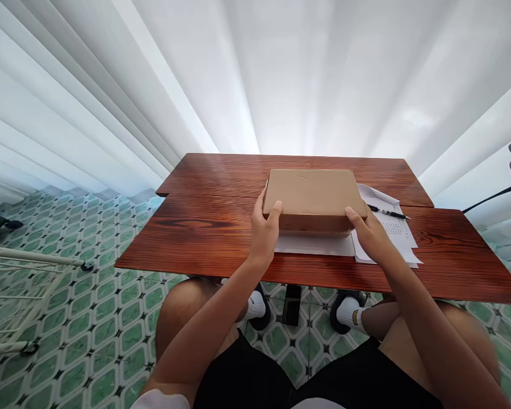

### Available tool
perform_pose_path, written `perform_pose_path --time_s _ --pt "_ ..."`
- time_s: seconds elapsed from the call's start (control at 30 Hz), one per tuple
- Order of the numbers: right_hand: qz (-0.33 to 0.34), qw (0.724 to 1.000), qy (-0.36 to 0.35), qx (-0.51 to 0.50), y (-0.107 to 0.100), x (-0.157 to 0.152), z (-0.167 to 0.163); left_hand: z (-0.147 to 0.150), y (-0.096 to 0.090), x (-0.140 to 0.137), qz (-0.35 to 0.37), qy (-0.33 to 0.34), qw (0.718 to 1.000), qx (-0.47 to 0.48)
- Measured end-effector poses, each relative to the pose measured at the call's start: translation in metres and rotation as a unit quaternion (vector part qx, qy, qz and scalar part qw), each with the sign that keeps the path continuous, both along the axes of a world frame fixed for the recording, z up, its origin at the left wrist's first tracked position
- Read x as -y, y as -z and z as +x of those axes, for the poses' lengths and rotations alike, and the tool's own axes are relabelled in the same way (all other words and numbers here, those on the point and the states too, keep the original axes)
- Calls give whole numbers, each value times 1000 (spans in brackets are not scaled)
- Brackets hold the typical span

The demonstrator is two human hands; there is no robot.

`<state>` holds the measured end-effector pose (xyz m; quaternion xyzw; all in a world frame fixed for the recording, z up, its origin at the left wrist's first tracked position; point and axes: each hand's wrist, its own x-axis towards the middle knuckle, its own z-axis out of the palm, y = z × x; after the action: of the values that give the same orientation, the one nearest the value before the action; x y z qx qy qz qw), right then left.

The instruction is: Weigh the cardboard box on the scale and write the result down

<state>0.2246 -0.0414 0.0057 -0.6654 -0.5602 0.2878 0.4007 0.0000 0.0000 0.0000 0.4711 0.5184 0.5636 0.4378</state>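
L hand (264, 230) + R hand (371, 236) | grip: clasp box (314, 199) ends | table (204, 238) L side open

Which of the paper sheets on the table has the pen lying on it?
The printed sheet right of the cardboard box, beside the right hand; the pen rests across its far end. The plain sheet under the box's near edge carries no pen.

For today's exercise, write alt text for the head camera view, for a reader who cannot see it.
A seated person's left hand and right hand grip the near corners of a closed cardboard box on a reddish wooden table. White papers and a pen lie beside it.
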Motion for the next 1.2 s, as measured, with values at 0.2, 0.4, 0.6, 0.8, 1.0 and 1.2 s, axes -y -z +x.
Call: perform_pose_path --time_s 0.2,0.4,0.6,0.8,1.0,1.2 --pt "39 999 12 16 6 -5 2 5 4 -1 11 -1 999 39" --pt "51 998 32 25 5 -5 -1 6 2 -1 3 -4 999 52" --pt "37 998 46 22 -4 -2 -3 5 -1 3 6 3 998 60" --pt "48 997 54 -5 -5 -5 -6 1 -6 6 22 18 998 65" --pt "70 996 54 -9 -1 -7 -5 -6 -16 5 35 28 998 47" --pt "68 996 53 8 -5 -6 -5 -14 -29 6 32 40 997 49"
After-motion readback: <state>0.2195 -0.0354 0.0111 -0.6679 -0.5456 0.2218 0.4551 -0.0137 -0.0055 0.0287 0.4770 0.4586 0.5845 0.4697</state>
